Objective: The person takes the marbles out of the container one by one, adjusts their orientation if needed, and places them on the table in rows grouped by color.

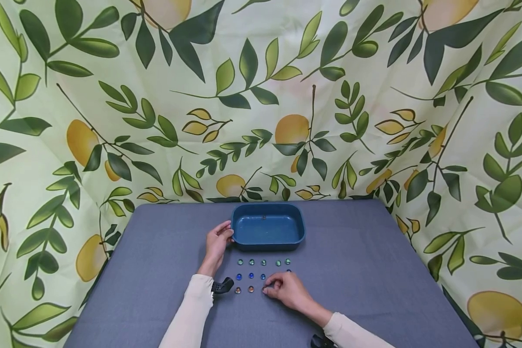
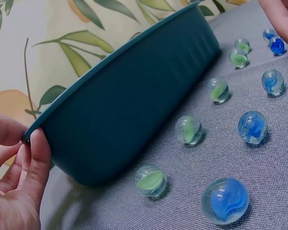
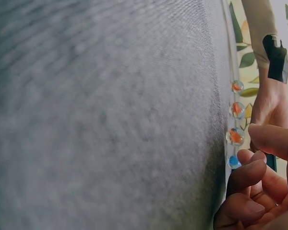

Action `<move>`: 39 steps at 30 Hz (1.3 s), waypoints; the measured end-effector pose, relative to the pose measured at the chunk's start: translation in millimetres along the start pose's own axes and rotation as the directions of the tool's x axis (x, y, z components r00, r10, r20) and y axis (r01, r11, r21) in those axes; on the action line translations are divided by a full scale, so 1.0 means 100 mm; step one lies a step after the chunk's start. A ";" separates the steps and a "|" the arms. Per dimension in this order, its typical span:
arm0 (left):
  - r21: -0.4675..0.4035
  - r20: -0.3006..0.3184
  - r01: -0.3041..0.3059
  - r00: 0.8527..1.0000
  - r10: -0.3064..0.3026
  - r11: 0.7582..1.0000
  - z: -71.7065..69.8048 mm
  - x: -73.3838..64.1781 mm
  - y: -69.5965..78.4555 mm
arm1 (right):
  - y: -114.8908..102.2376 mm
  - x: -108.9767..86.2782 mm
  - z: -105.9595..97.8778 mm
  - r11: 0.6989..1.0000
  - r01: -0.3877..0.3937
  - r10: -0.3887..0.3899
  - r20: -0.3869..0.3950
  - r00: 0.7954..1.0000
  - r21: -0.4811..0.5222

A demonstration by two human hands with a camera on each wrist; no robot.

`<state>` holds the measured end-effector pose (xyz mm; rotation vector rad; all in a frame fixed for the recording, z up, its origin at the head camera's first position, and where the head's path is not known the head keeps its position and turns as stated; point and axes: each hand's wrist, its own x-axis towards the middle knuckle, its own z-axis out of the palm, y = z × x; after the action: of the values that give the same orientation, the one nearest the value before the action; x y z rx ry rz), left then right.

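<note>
My left hand grips the left end of a blue plastic tub, thumb and fingers pinching its rim. Low over the cloth, my right hand is bent with thumb and forefinger slightly apart. Its fingertips are right at an orange glass marble, the last of three in the nearest row. Beyond that row lie blue marbles, some partly hidden by the right hand. A row of green marbles runs along the tub's near side. One small marble shows inside the tub.
A grey-blue cloth covers the table. Leaf-and-fruit patterned fabric hangs behind and at both sides. Black wrist cameras are strapped over the pale sleeves.
</note>
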<state>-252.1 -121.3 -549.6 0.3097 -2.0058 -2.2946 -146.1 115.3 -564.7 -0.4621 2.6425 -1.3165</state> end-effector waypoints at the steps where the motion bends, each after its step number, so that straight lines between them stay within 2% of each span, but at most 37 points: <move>1: 0.000 0.004 0.002 1.000 -0.002 1.000 0.00 0.00 0.00 | 0.00 0.00 -0.01 1.000 0.000 0.000 -0.008 1.000 0.001; 15: 0.008 -0.001 0.000 1.000 0.000 1.000 -0.02 0.01 -0.02 | -0.14 0.08 -0.27 1.000 0.001 0.000 -0.088 0.996 0.009; 22: -0.003 0.012 0.005 1.000 -0.005 1.000 -0.03 0.01 0.00 | -0.25 0.16 -0.46 1.000 0.021 -0.023 -0.157 0.987 -0.018; 32: -0.010 -0.018 0.013 1.000 -0.013 1.000 0.00 0.04 0.00 | -0.33 0.37 -0.81 1.000 0.011 -0.014 -0.251 0.968 -0.016; 39: 0.010 -0.027 0.018 0.999 -0.018 1.000 0.01 0.03 0.06 | -0.35 0.47 -0.92 1.000 -0.001 0.000 -0.281 0.960 -0.002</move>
<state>-255.3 -121.3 -543.6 0.3584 -2.0105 -2.2789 -208.5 148.6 -480.8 -0.2928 2.8684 -1.4779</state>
